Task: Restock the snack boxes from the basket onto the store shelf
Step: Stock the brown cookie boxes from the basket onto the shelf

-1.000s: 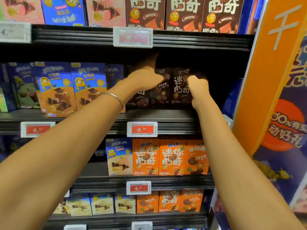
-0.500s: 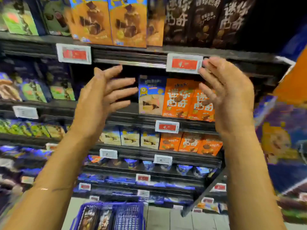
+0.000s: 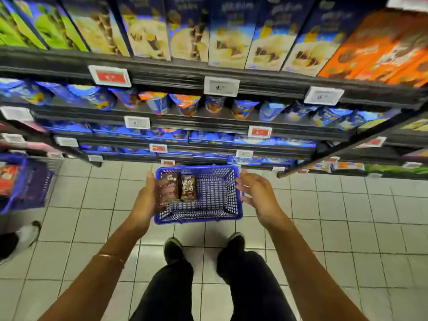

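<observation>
1. The left hand [image 3: 146,200] and right hand [image 3: 259,198] flanked the basket [image 3: 196,220] – each grip wide and empty, likely poised to lift stock.
2. The basket sat on the floor [image 3: 347,228], within reach; two boxes [image 3: 188,186] stood at its left end.
3. Beyond rose the shelf [image 3: 173,75].

Bright, even store light from above; soft shadows under my shoes [image 3: 172,247] at six o'clock. Shelves [image 3: 176,75] from nine to three o'clock smear with motion blur and bow outward; the basket [image 3: 199,220] looks sharper.
</observation>
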`<state>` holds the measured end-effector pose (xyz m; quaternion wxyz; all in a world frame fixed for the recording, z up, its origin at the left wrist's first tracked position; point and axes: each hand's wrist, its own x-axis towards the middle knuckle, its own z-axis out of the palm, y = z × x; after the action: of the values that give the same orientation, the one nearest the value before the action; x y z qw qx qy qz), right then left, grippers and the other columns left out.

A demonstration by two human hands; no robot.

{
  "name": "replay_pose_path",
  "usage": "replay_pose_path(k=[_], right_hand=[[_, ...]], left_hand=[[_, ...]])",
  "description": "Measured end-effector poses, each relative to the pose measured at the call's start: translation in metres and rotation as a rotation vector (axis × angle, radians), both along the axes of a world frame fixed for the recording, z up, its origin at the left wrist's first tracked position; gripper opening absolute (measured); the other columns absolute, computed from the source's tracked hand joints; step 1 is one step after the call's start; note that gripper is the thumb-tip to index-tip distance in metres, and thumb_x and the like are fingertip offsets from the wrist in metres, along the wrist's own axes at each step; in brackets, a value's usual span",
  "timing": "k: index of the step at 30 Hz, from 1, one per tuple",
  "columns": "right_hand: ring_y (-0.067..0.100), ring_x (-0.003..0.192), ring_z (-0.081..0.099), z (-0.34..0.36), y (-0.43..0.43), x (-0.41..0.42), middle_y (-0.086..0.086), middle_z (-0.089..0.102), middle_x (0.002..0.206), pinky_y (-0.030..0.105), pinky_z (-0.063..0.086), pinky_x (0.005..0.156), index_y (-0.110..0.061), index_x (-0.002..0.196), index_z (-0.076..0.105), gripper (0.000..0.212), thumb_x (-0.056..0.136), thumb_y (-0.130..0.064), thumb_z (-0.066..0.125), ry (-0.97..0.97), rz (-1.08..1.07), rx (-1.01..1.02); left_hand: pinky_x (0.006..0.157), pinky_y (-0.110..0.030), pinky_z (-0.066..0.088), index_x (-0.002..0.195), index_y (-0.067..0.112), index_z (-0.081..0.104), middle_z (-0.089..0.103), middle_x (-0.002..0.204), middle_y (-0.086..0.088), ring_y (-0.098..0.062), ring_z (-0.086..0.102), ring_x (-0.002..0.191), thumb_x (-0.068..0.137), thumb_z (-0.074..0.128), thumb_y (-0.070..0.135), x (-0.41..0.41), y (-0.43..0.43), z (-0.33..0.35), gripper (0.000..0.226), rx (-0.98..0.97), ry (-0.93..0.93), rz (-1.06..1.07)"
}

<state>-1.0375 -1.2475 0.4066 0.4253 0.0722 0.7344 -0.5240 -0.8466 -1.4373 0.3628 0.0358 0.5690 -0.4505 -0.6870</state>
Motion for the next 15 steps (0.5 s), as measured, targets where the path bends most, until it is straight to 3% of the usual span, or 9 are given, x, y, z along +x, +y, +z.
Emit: replay_pose_path(k=[2,4,6,7,9,10,13,15], right_hand=[[0.016,0.089,0.07,-0.046,-0.013,0.018,0.005,0.074,0.101,0.029,0.056,0.074,-0.013,0.1,0.067,0.022,0.101,-0.034,0.061,-0.053,-0.011,0.077],[0.013,0.077,0.071,-0.103,-0.025,0.029,0.008,0.075,0.098,0.026,0.055,0.061,-0.018,0.095,0.066,0.018,0.102,-0.034,0.06,-0.099,-0.01,0.122],[0.024,0.085,0.072,-0.171,-0.038,0.036,0.017,0.074,0.104,0.034,0.057,0.067,-0.014,0.099,0.068,0.024,0.103,-0.035,0.058,-0.133,0.006,0.165],[0.032,0.09,0.07,-0.207,-0.043,0.036,0.019,0.072,0.101,0.037,0.055,0.071,-0.009,0.103,0.068,0.028,0.103,-0.035,0.058,-0.149,-0.003,0.185],[0.03,0.091,0.061,-0.277,-0.055,0.036,0.016,0.065,0.095,0.039,0.047,0.074,-0.003,0.11,0.067,0.034,0.102,-0.034,0.059,-0.195,-0.037,0.197],[0.028,0.087,0.058,-0.312,-0.059,0.035,0.014,0.062,0.094,0.039,0.044,0.072,-0.002,0.109,0.067,0.033,0.102,-0.034,0.059,-0.225,-0.033,0.203],[0.018,0.064,0.05,-0.408,-0.064,0.032,0.005,0.056,0.078,0.03,0.037,0.059,-0.019,0.079,0.057,0.029,0.103,-0.034,0.054,-0.293,-0.022,0.232],[0.016,0.067,0.055,-0.462,-0.065,0.03,-0.001,0.059,0.076,0.03,0.046,0.065,-0.021,0.078,0.057,0.03,0.104,-0.036,0.052,-0.297,-0.006,0.244]], left_hand=[[0.062,-0.027,0.056,0.125,0.015,0.067,0.077,0.1,-0.005,-0.013,0.075,0.077,0.105,0.022,0.067,0.013,0.0,-0.044,0.072,0.056,-0.061,0.041],[0.061,-0.028,0.056,0.135,0.014,0.063,0.077,0.106,-0.007,-0.015,0.075,0.084,0.102,0.021,0.07,0.017,-0.003,-0.094,0.077,0.086,-0.077,0.023],[0.066,-0.032,0.061,0.139,0.013,0.06,0.075,0.116,-0.012,-0.02,0.076,0.09,0.096,0.025,0.074,0.016,-0.006,-0.148,0.083,0.146,-0.068,0.039],[0.076,-0.038,0.061,0.141,0.012,0.059,0.073,0.123,-0.016,-0.026,0.074,0.098,0.095,0.027,0.075,0.014,-0.007,-0.177,0.084,0.183,-0.061,0.055],[0.09,-0.043,0.054,0.146,0.011,0.055,0.067,0.135,-0.018,-0.032,0.067,0.113,0.101,0.027,0.07,0.011,-0.01,-0.236,0.079,0.227,-0.069,0.076],[0.088,-0.041,0.054,0.145,0.012,0.056,0.067,0.133,-0.016,-0.031,0.066,0.112,0.104,0.026,0.067,0.009,-0.011,-0.264,0.075,0.235,-0.072,0.09],[0.069,-0.031,0.055,0.123,0.02,0.066,0.076,0.108,-0.005,-0.023,0.071,0.095,0.102,0.025,0.071,0.003,-0.018,-0.344,0.069,0.222,-0.073,0.101],[0.069,-0.03,0.052,0.119,0.023,0.066,0.076,0.107,0.0,-0.017,0.071,0.089,0.102,0.023,0.072,-0.001,-0.021,-0.391,0.068,0.224,-0.073,0.119]])
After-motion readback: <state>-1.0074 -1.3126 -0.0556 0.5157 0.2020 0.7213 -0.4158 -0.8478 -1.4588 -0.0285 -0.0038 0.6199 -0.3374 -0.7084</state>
